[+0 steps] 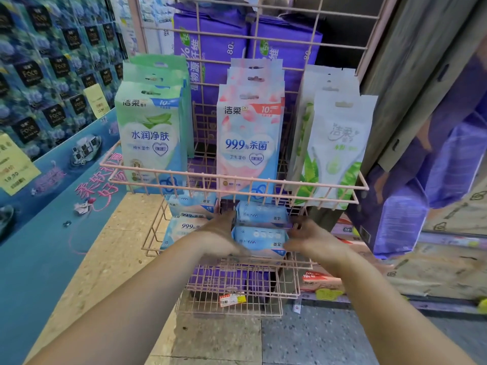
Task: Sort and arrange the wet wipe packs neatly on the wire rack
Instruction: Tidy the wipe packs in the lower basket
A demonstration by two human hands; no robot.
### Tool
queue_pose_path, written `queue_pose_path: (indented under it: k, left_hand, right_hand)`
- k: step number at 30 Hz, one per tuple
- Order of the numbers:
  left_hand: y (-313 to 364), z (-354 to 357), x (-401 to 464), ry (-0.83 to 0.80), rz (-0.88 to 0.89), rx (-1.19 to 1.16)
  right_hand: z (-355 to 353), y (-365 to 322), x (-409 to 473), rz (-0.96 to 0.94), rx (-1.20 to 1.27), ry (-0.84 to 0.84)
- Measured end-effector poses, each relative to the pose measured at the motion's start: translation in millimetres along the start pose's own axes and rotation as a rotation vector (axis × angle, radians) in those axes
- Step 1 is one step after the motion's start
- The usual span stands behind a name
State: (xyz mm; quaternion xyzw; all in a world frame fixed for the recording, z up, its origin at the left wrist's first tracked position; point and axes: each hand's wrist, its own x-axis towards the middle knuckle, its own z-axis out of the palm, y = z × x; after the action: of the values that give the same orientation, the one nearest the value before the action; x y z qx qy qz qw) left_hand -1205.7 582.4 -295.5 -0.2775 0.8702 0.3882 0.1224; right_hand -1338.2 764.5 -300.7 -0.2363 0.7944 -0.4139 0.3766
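Observation:
A pink wire rack (pixel 237 180) holds wet wipe packs on several tiers. On the upper tier stand green packs (pixel 151 138), pink packs (pixel 249 138) and white aloe packs (pixel 334 146), each in a row. On the middle tier lie blue-and-pink packs (pixel 187 227) at the left and two more stacked at the right. My left hand (pixel 218 238) and my right hand (pixel 313 238) clasp the two ends of the lower blue pack (pixel 259 241). Another blue pack (pixel 261 213) rests just behind it.
Large purple packs (pixel 216 48) stand behind the rack and on the lowest tier (pixel 232 280). A blue display wall (pixel 52 75) with yellow price tags is at the left. Purple bags (pixel 421 180) hang at the right, above boxes on the floor.

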Motion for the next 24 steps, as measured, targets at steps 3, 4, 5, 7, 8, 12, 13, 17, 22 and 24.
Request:
queue_pose_path:
  k: [3, 4, 5, 7, 8, 12, 13, 17, 22, 24]
  left_hand:
    - [-1, 8, 0, 0.092, 0.009, 0.005]
    - [1, 9, 2, 0.135, 0.006, -0.032]
    - [1, 9, 5, 0.167, -0.009, -0.066]
    - [2, 11, 10, 0.175, -0.052, -0.085]
    - [3, 13, 11, 0.160, -0.065, -0.072]
    - [9, 16, 13, 0.197, -0.094, -0.043]
    - [10, 16, 13, 0.211, -0.098, -0.040]
    - [11, 21, 10, 0.290, -0.074, 0.003]
    - [12, 25, 14, 0.202, -0.077, 0.117]
    - [16, 24, 15, 0.181, -0.080, 0.191]
  right_hand:
    - [7, 9, 5, 0.017, -0.155, 0.065]
    - [10, 4, 7, -0.006, -0.140, 0.128]
    - [12, -3, 7, -0.020, -0.147, 0.160]
    - [14, -10, 11, -0.025, -0.193, 0.194]
    - [16, -10, 15, -0.007, -0.192, 0.211]
    - [23, -7, 22, 0.029, -0.164, 0.263]
    - [24, -7, 22, 0.033, -0.195, 0.256]
    - [29, -9, 21, 0.034, -0.381, 0.278]
    - [35, -11, 20, -0.005, -0.445, 0.267]
    - [35, -15, 21, 0.027, -0.477, 0.236]
